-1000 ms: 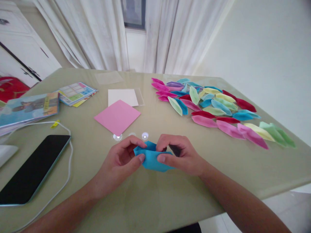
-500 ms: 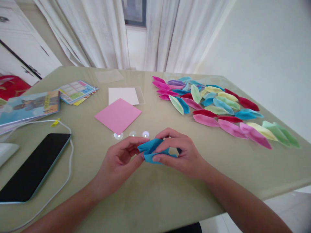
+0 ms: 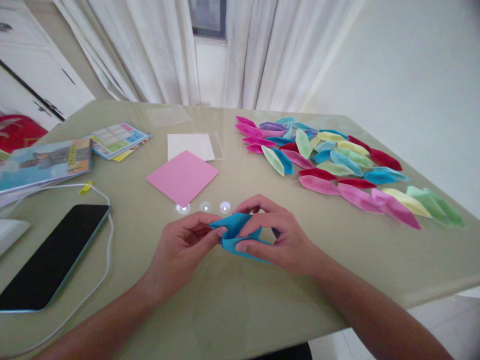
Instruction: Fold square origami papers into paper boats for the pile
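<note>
A partly folded blue paper (image 3: 235, 230) is held just above the beige table (image 3: 232, 305), near its front edge. My left hand (image 3: 180, 252) pinches its left tip between thumb and fingers. My right hand (image 3: 273, 237) grips its right side, thumb underneath and fingers curled over the top. A flat pink square sheet (image 3: 182, 177) lies behind my hands, and a white sheet (image 3: 189, 146) lies behind that.
Several folded paper boats (image 3: 337, 167) in pink, red, blue, green and yellow spread across the right half of the table. A black phone (image 3: 48, 257) with a white cable (image 3: 107, 245) lies at the left, with booklets (image 3: 45, 162) behind it. Curtains hang beyond the table.
Both hands kept working the blue paper: it was a broader, open shape a second ago and is now pressed narrower, with my right fingers folded over its top.
</note>
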Demonstrator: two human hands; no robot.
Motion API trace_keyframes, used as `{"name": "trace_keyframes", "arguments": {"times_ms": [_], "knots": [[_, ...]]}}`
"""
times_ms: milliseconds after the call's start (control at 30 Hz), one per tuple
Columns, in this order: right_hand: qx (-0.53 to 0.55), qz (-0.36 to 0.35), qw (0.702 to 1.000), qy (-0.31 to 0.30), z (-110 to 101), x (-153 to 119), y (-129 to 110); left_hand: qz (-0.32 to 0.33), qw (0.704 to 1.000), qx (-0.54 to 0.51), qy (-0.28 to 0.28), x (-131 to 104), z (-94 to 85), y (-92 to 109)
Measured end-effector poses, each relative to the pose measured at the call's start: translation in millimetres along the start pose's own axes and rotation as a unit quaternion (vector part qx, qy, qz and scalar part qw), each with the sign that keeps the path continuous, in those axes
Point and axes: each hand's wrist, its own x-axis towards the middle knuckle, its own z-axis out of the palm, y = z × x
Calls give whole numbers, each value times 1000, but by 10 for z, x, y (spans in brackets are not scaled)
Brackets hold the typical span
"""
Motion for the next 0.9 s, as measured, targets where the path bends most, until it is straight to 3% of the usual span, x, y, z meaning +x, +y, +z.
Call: {"name": "trace_keyframes", "arguments": {"times_ms": [233,500,667,900], "knots": [[-43,-20,999,-2,-3,-7,-20,8,1000,23,15,-42,-9,8],[-165,-120,978,36,24,-16,-26,9,999,41,12,-33,-5,0],[-162,-107,980,28,48,-11,-5,2,1000,28,0,-32,1,-22],[-167,-68,981,74,43,3,18,7,999,24,-40,-32,-12,-20]]}}
